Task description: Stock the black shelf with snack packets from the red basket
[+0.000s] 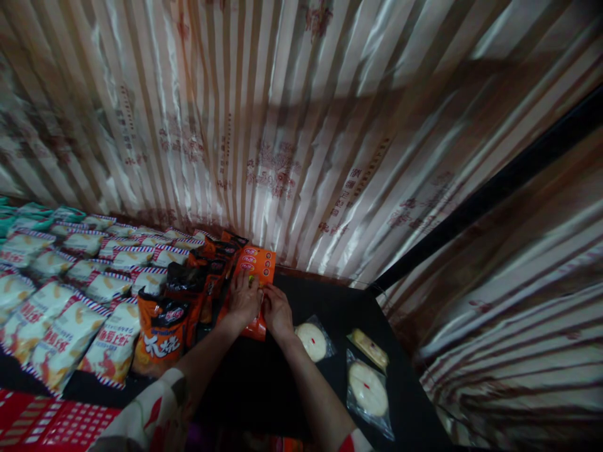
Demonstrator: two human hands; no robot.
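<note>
A floral sleeve and two bare forearms reached across the dark bench to a flat orange packet lying at its far edge. The left hand lay on it with fingers stretched flat. The right hand touched its edge, but whether those fingers gripped could not be told. Orange-black snack bags lay just left, wrapped round cakes right, and a striped curtain hung behind.

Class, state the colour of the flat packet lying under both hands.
Orange, with red labels: the packet shows best in the head view.
</note>
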